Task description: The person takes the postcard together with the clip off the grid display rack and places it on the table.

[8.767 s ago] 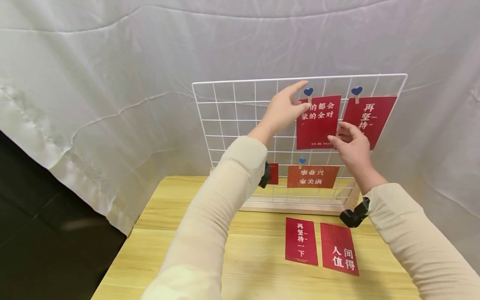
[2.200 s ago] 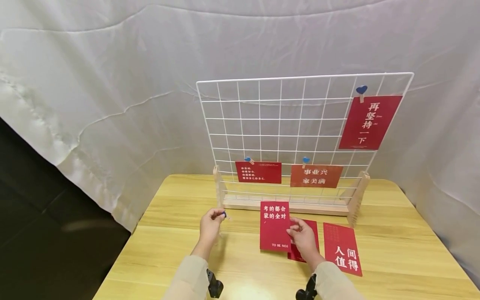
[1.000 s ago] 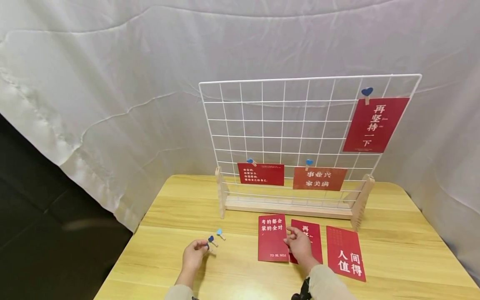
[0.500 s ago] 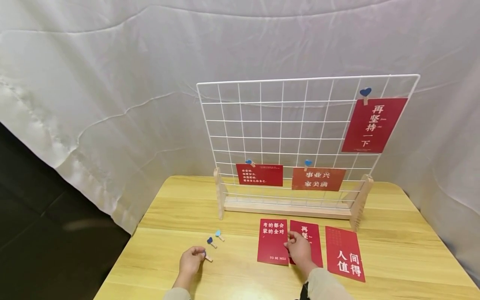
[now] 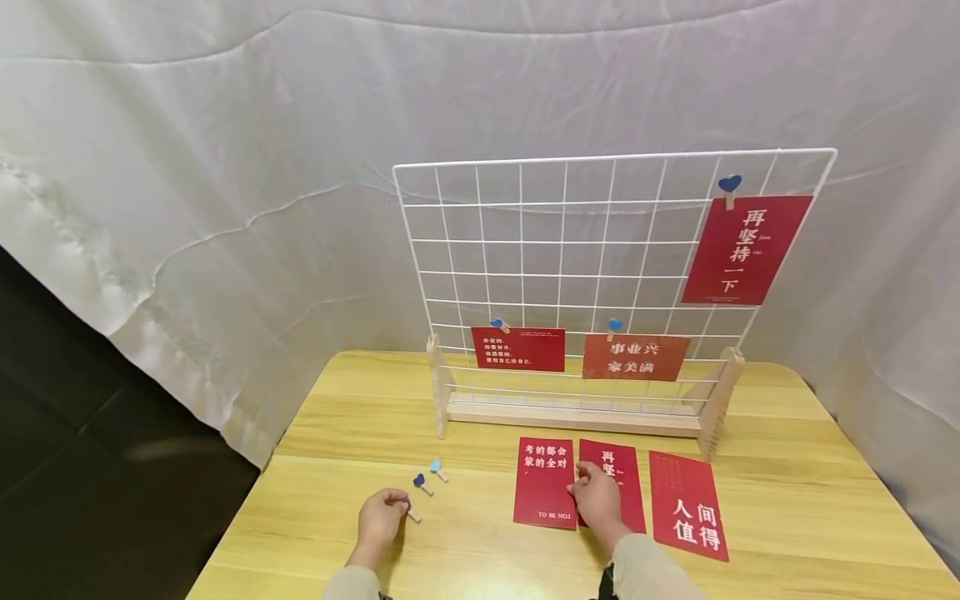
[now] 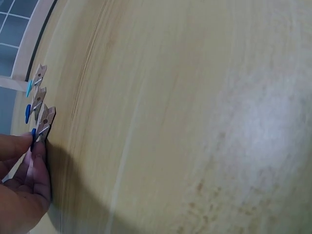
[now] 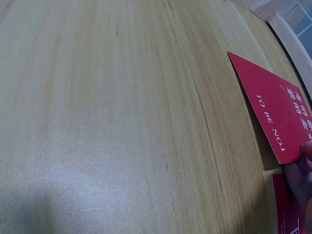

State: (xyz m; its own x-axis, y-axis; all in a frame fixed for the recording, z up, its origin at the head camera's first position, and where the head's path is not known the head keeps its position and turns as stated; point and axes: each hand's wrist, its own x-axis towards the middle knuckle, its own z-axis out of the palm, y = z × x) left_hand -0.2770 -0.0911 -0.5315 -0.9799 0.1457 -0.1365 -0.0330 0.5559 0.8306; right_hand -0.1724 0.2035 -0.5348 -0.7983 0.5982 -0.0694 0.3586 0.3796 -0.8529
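Note:
My left hand (image 5: 381, 518) pinches a small wooden clothespin (image 6: 45, 122) with a dark blue heart, down at the tabletop. Beside it, in a slanting row, lie a second dark-blue-heart clothespin (image 5: 423, 484) and a light-blue-heart one (image 5: 439, 470). With thumb and fingers my right hand (image 5: 600, 498) pinches the right edge of a red card (image 5: 542, 492) printed "TO BE NO.1". In the right wrist view that card's near edge casts a shadow on the wood. Partly under the right hand is another red card (image 5: 628, 492); a third red card (image 5: 688, 510) lies farther right.
Behind the cards stands a white wire grid (image 5: 521, 242) on a wooden base (image 5: 573, 418). Clothespins hold a tall red card (image 5: 742, 258) at its upper right and two wide cards low down, one red (image 5: 517, 348), one orange-red (image 5: 636, 357). Grey curtain (image 5: 262, 167) surrounds the table.
The "TO BE NO.1" card and its dark blue clothespin have come off the grid. The card is down left of the other two; the clothespin, in the left hand, is beside two others.

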